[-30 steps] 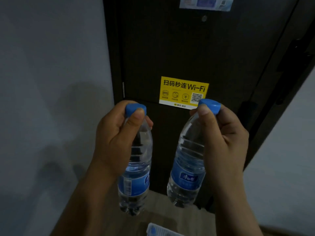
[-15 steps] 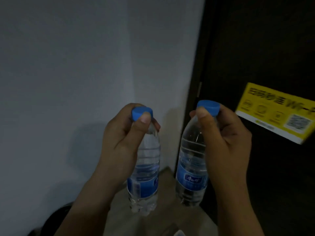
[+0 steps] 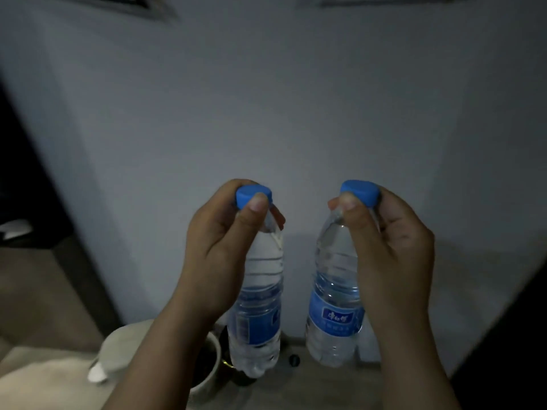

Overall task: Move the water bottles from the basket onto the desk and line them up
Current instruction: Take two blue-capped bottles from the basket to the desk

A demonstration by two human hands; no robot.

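Aloft: left hand (image 3: 219, 250), right hand (image 3: 393, 250) grip ribbed clear-plastic bottles (image 3: 260, 309).

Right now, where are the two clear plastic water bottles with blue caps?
Left clear plastic blue-capped bottle (image 3: 260, 318): head view, on its blue label.
Right clear plastic blue-capped bottle (image 3: 336, 318): head view, on its blue label.

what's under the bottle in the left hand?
The left hand holds its bottle above the desk. A white mug stands just left of its base; the bottle partly covers a dark shape, unidentifiable.
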